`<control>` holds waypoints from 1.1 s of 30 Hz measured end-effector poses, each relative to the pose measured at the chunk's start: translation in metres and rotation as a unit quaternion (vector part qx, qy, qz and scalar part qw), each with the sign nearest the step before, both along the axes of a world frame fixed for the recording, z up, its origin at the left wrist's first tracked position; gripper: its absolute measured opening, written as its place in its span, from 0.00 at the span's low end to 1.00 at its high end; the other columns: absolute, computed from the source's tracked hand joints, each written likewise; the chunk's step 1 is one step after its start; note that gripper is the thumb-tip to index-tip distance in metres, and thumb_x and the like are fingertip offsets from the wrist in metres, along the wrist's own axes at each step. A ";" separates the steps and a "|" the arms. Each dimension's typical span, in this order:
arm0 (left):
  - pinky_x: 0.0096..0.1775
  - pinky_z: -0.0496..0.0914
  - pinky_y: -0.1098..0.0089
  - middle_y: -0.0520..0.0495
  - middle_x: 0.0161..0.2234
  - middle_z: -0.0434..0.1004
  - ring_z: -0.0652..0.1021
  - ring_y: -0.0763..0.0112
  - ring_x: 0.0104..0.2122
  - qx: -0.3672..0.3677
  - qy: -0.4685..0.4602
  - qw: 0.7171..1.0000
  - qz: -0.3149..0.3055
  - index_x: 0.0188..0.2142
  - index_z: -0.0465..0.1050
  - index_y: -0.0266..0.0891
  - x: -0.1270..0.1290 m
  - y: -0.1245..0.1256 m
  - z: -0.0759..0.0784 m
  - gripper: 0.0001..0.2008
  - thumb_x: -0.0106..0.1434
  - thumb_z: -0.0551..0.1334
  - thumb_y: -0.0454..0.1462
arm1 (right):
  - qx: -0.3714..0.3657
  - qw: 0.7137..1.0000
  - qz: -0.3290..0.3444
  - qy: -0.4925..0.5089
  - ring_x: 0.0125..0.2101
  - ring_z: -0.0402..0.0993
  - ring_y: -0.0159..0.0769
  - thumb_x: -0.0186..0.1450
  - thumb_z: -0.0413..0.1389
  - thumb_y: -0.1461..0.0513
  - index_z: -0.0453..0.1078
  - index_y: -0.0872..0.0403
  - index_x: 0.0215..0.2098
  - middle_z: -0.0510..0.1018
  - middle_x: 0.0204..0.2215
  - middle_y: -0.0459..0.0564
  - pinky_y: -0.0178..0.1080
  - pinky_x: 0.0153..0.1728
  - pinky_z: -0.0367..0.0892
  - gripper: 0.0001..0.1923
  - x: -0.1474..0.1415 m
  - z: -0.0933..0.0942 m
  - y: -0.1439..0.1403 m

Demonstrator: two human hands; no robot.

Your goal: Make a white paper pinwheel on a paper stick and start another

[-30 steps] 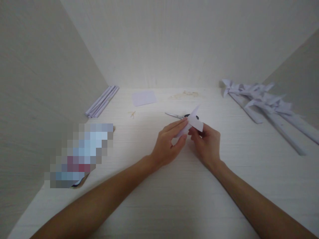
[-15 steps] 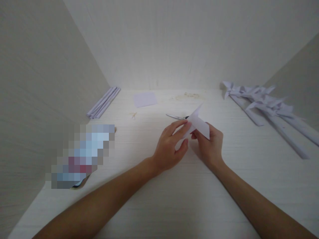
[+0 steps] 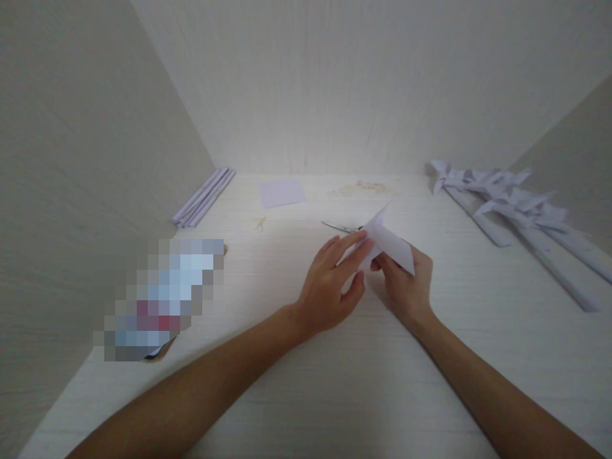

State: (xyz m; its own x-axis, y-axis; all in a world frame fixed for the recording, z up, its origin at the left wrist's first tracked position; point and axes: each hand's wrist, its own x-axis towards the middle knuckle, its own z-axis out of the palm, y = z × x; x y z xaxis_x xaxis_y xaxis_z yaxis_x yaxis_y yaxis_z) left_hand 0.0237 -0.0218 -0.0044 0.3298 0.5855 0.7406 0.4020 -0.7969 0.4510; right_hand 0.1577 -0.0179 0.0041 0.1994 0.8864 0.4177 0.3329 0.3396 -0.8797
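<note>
A white paper pinwheel [image 3: 396, 247] with pointed, folded blades is between my hands above the table. My right hand [image 3: 410, 287] is closed around it from below and the right side; its grip is partly hidden behind a blade. The outstretched fingertips of my left hand [image 3: 329, 284] rest against the left part of the paper, the thumb standing apart from it. Just behind the pinwheel lies a pair of scissors [image 3: 340, 226], blades pointing left, with the handles mostly covered by the paper and fingers.
At the right lie several paper pinwheels on sticks [image 3: 519, 203]. Rolled paper sticks [image 3: 204, 197] lie at the back left, near a paper sheet [image 3: 283, 193], thin yellowish strips [image 3: 261, 223] and small beige bits [image 3: 370, 186]. A pixelated, phone-like object [image 3: 182, 287] is at the left. Walls enclose the table.
The pinwheel has turned slightly, its right blade now reaching lower and farther right over my right hand. The whole view has shifted a little; both hands keep their places on the paper.
</note>
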 end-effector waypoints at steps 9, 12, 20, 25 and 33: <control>0.50 0.60 0.60 0.39 0.50 0.63 0.64 0.66 0.50 -0.043 -0.042 0.998 -0.020 0.51 0.59 0.40 0.001 0.000 0.002 0.22 0.56 0.52 0.29 | 0.016 1.000 0.001 -0.006 0.16 0.64 0.26 0.52 0.51 0.70 0.63 0.55 0.15 0.68 0.13 0.41 0.30 0.18 0.59 0.09 0.000 0.001 0.000; 0.49 0.61 0.60 0.40 0.49 0.64 0.65 0.66 0.50 -0.054 -0.059 0.996 -0.029 0.50 0.61 0.39 0.001 0.000 0.003 0.22 0.55 0.52 0.29 | 0.011 1.000 -0.006 -0.014 0.16 0.63 0.26 0.51 0.51 0.71 0.63 0.55 0.15 0.67 0.13 0.40 0.29 0.17 0.59 0.09 0.000 0.002 0.000; 0.49 0.62 0.61 0.38 0.48 0.65 0.66 0.66 0.49 -0.069 -0.080 0.994 -0.040 0.48 0.63 0.35 0.001 0.000 0.005 0.21 0.54 0.54 0.28 | 0.008 1.000 -0.007 -0.022 0.16 0.63 0.26 0.52 0.50 0.71 0.62 0.55 0.15 0.67 0.14 0.41 0.29 0.17 0.57 0.10 0.001 -0.001 0.000; 0.49 0.62 0.61 0.39 0.47 0.66 0.66 0.66 0.48 -0.074 -0.088 0.992 -0.044 0.48 0.63 0.36 0.002 0.001 0.004 0.21 0.53 0.54 0.28 | 0.025 0.998 0.018 -0.049 0.16 0.62 0.26 0.55 0.48 0.70 0.62 0.55 0.16 0.66 0.14 0.40 0.29 0.18 0.57 0.11 0.002 -0.003 0.000; 0.48 0.63 0.64 0.38 0.46 0.67 0.68 0.67 0.46 -0.115 -0.117 0.983 -0.083 0.47 0.65 0.33 0.001 0.003 0.007 0.20 0.54 0.54 0.28 | 0.062 0.997 -0.003 -0.055 0.19 0.61 0.27 0.53 0.52 0.69 0.66 0.54 0.23 0.67 0.17 0.41 0.31 0.21 0.58 0.05 0.005 -0.012 0.001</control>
